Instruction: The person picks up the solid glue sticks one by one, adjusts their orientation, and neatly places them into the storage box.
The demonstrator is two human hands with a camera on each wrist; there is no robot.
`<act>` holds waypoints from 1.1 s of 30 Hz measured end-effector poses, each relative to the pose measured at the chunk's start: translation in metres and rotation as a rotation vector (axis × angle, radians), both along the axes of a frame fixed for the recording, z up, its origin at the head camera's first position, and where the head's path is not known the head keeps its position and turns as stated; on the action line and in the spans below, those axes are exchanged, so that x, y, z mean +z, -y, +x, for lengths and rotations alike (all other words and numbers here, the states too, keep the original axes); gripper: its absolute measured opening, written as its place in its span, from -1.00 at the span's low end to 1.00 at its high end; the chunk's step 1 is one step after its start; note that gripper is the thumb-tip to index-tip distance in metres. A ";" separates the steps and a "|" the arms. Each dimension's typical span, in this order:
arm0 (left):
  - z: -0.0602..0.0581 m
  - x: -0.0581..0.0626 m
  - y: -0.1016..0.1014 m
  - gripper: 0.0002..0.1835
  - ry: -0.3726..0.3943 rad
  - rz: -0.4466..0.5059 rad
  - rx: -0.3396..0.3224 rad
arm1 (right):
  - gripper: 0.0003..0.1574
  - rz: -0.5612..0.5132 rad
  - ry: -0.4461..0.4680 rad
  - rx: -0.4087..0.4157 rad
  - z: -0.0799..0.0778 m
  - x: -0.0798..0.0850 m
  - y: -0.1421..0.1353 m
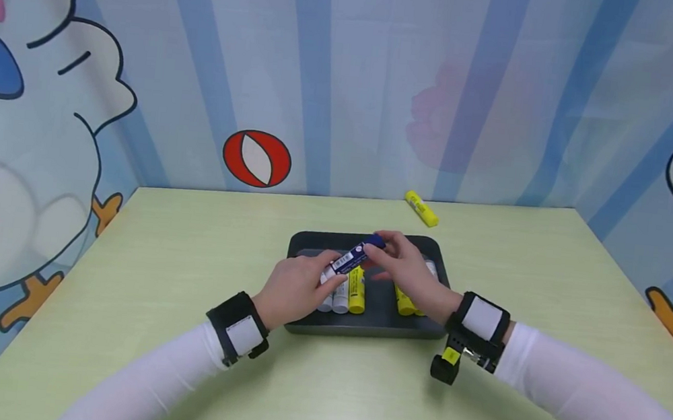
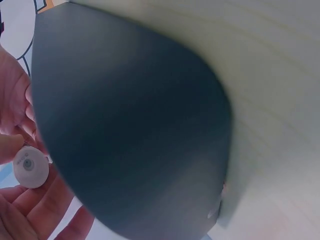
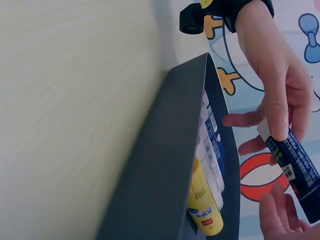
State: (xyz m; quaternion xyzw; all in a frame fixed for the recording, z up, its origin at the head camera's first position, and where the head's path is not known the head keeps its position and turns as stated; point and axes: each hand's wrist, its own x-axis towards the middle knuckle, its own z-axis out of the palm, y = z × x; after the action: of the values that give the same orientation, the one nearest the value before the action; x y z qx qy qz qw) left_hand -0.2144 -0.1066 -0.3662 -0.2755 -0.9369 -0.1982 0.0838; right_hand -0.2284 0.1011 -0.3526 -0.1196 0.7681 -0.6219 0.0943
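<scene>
A dark blue glue stick (image 1: 349, 258) with a white base is held slantwise above a dark grey tray (image 1: 361, 333). My left hand (image 1: 299, 286) pinches its white end between thumb and fingers. At the dark cap end, my right hand (image 1: 410, 266) grips with thumb and fingertips. The round white base (image 2: 31, 167) faces the camera in the left wrist view. In the right wrist view, the label of the glue stick (image 3: 295, 167) shows between both hands. White glue sticks (image 1: 341, 300) and a yellow glue stick (image 1: 356, 292) lie in the tray's left part, partly hidden by my left hand.
More yellow glue sticks (image 1: 404, 303) lie in the tray's right part under my right hand. Another yellow glue stick (image 1: 422, 209) lies on the pale table (image 1: 186, 256) near its back edge. A printed curtain (image 1: 366, 91) stands behind the table.
</scene>
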 end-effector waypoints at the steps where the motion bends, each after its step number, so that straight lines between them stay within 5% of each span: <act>1: 0.000 0.000 0.000 -0.58 0.001 0.001 0.001 | -0.35 -0.009 0.007 -0.011 0.000 0.000 0.001; 21: -0.004 -0.003 0.002 -0.52 0.040 0.000 0.028 | -0.44 -0.077 0.005 -0.098 -0.001 -0.004 0.005; 33: -0.016 -0.008 0.030 -0.43 0.023 -0.075 0.155 | -0.41 0.076 -0.089 -0.137 -0.027 0.003 -0.016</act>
State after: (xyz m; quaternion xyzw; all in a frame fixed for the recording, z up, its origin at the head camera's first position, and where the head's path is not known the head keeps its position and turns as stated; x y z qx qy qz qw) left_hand -0.2308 -0.1370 -0.3746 -0.2030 -0.9630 -0.1592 0.0779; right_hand -0.2554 0.1169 -0.3496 -0.0908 0.8011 -0.5913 0.0217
